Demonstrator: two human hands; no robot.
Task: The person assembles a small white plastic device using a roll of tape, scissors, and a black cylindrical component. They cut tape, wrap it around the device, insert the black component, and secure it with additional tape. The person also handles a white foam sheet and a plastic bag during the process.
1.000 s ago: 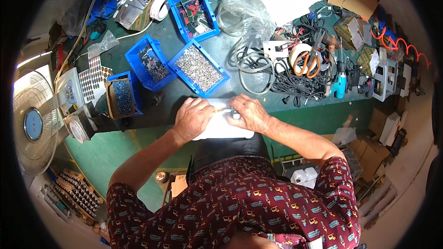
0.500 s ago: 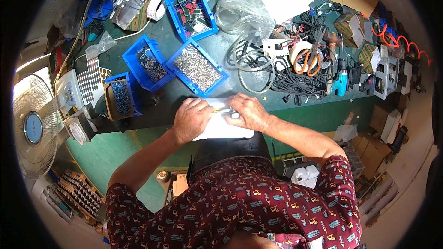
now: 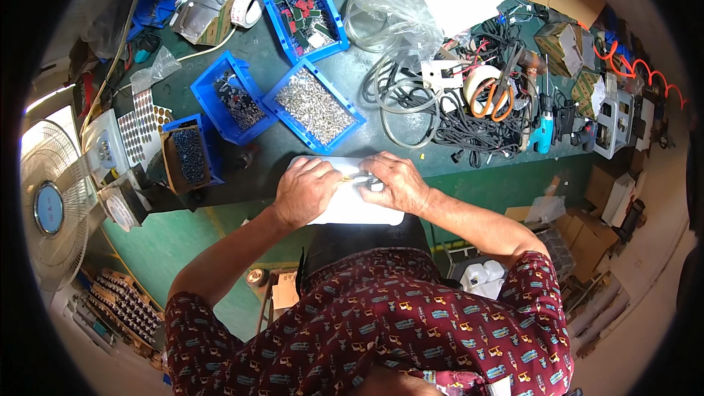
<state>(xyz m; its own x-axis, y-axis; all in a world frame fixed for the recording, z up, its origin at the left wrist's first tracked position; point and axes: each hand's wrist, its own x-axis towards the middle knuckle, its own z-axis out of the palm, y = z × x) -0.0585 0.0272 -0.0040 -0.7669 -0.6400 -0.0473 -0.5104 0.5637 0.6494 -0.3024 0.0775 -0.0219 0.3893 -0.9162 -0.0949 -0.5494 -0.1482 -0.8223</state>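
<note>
A white, brightly lit panel (image 3: 359,211) lies at the table's front edge, over my lap. My left hand (image 3: 305,189) rests on its left side with bent fingers; thumb and fingertips close near a thin yellowish strand (image 3: 343,177). What they grip is mostly hidden. On the right side of the panel, my right hand (image 3: 398,183) is closed around a small black-and-white part (image 3: 375,185). Both hands' fingertips point toward each other above the panel, a small gap apart. Glare washes out detail between them.
Beyond the panel stand blue bins: one of silvery screws (image 3: 314,106), one of dark hardware (image 3: 238,106), one of red and green pieces (image 3: 304,18). Black cables (image 3: 477,128), orange-handled scissors (image 3: 491,99) and a teal screwdriver (image 3: 543,132) lie right. A fan (image 3: 51,205) stands left.
The view has shifted slightly. Both hands keep nearly the same place on the panel; the small part in my right hand seems turned a little, showing more of its dark side.
</note>
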